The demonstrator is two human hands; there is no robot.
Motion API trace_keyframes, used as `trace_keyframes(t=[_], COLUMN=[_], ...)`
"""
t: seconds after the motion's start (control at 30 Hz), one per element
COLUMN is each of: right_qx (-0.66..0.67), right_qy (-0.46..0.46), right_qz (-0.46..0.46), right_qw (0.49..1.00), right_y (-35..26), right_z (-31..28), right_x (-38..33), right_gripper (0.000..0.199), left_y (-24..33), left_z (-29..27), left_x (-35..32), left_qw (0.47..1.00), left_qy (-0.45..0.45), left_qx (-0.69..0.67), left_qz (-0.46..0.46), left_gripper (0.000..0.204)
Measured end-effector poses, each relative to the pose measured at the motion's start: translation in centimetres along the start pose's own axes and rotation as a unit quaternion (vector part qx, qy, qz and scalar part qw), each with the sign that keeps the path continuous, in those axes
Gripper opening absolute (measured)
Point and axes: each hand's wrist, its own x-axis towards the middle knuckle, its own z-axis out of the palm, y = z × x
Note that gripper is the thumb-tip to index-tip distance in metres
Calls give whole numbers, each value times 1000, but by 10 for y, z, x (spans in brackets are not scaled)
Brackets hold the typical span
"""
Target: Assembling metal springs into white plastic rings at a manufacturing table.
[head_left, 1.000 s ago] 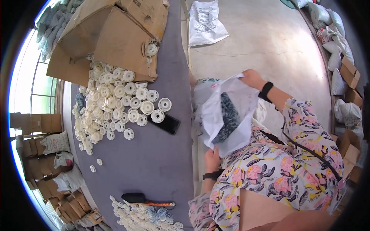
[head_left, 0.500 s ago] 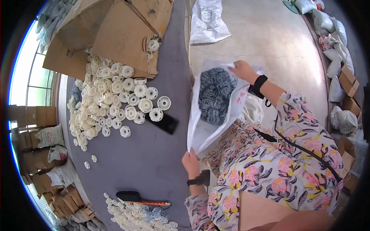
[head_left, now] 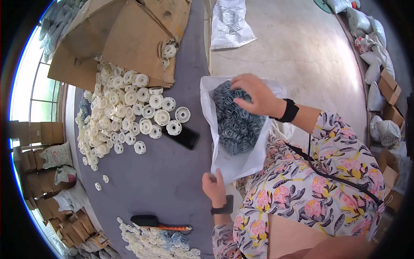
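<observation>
Head view shows me the left hand (head_left: 214, 186) pinching the lower edge of the white plastic bag (head_left: 235, 162), while the right hand (head_left: 254, 95), fingers loosely curled, reaches into the grey-blue wire rings (head_left: 235, 118) heaped inside. That thin pinch could slip, I judge, spilling rings off the grey table (head_left: 172, 181). Since half a second ago, the bag has opened wider and the right hand has dipped in.

Single head-worn fisheye looks steeply down, close over the grey table (head_left: 168, 181)
</observation>
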Motion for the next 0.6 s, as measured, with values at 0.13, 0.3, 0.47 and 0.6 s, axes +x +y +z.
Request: trace_keyframes(t=[0.13, 0.3, 0.47, 0.6], right_qx=[62, -123, -29, -52], right_qy=[-472, -649, -465, -328], right_qz=[216, 179, 416, 476], right_qw=[853, 730, 781, 814], right_y=[12, 78, 107, 108], right_z=[56, 185, 226, 218], right_x=[-28, -66, -113, -128], right_gripper=[28, 54, 70, 69], left_y=[64, -19, -69, -50], left_z=[47, 180, 195, 207], left_x=[20, 60, 62, 61], left_qw=[850, 954, 758, 664], left_qy=[-258, -171, -196, -172], left_qx=[-446, -123, -437, -562], left_qz=[-111, -213, -443, -462], left_gripper=[31, 78, 63, 57])
